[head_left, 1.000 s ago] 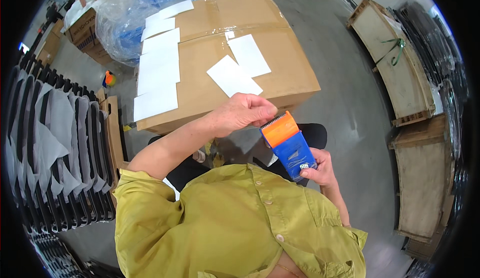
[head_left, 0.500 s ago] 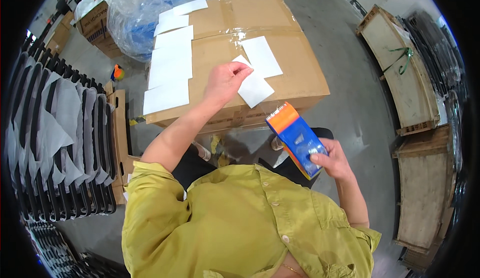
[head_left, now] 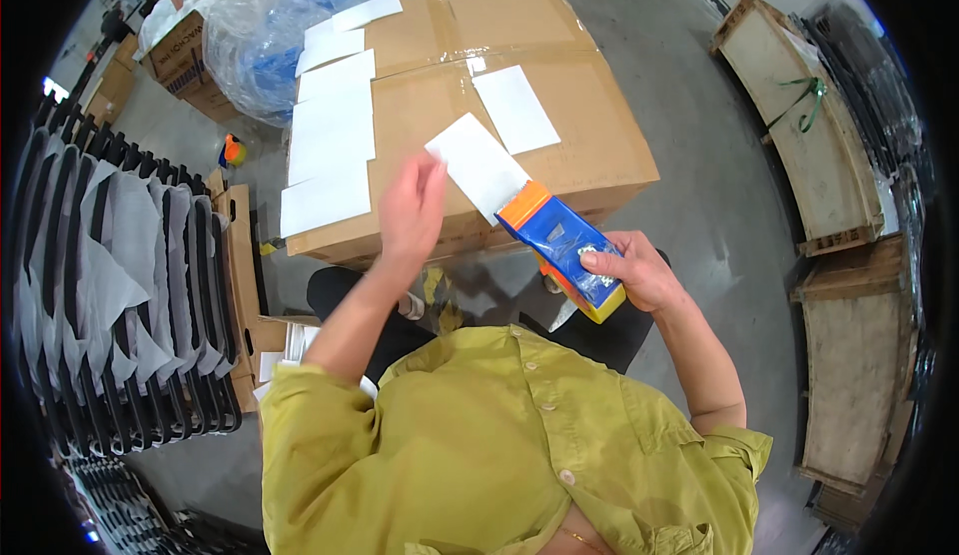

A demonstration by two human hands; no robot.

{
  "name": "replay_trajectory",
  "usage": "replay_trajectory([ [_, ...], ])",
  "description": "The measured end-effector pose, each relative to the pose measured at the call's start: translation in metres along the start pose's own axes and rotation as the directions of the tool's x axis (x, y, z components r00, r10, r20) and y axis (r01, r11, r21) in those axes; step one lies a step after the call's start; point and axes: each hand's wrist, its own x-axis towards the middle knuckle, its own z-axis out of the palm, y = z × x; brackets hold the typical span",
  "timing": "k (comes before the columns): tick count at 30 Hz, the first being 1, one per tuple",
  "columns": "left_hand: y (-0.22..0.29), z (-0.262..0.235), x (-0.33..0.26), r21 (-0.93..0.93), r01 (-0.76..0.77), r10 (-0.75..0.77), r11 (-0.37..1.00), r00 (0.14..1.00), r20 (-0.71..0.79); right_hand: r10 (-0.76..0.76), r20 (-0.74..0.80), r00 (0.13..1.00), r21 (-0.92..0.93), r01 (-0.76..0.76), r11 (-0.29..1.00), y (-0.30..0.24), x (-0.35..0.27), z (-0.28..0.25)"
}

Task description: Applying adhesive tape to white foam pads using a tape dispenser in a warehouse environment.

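Observation:
My right hand [head_left: 644, 270] grips a blue, orange and yellow tape dispenser [head_left: 567, 245], its thumb on the blue side. The dispenser's orange end meets the lower right end of a white sheet [head_left: 478, 163], which lies slanted over the near edge of a big cardboard box [head_left: 420, 110]. My left hand [head_left: 412, 210] is just left of that sheet, slightly blurred, with its fingers stretched upward and nothing visible in them. Whether its fingertips touch the sheet's edge is hard to tell. Another white sheet [head_left: 516, 108] lies beyond, on the box top.
Overlapping white sheets [head_left: 332, 125] run along the box's left side. Stacked black frames with pale wrapping [head_left: 120, 265] stand at left. Wooden crates [head_left: 799, 135] line the right. Behind the box lies a plastic-wrapped blue bundle [head_left: 260, 55]. An orange object [head_left: 233, 149] rests on the floor.
My left hand has come back left and down from the sheet, its pinch loosened. My right hand has brought the dispenser up and left against the sheet's end. The sheet looks shifted slightly left.

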Motion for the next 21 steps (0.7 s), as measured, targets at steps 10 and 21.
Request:
replay_trajectory([
  [10,-0.002,0.050,-0.045,-0.568,0.815,-0.454,0.115,0.552,0.700,0.046,-0.012,0.999,0.034,-0.046,0.998,0.026,-0.022,0.014],
  [21,0.027,0.034,-0.008,-0.693,0.672,-0.471,0.262,0.715,0.516,0.004,-0.047,0.999,-0.045,-0.006,0.999,0.031,-0.059,0.015],
])
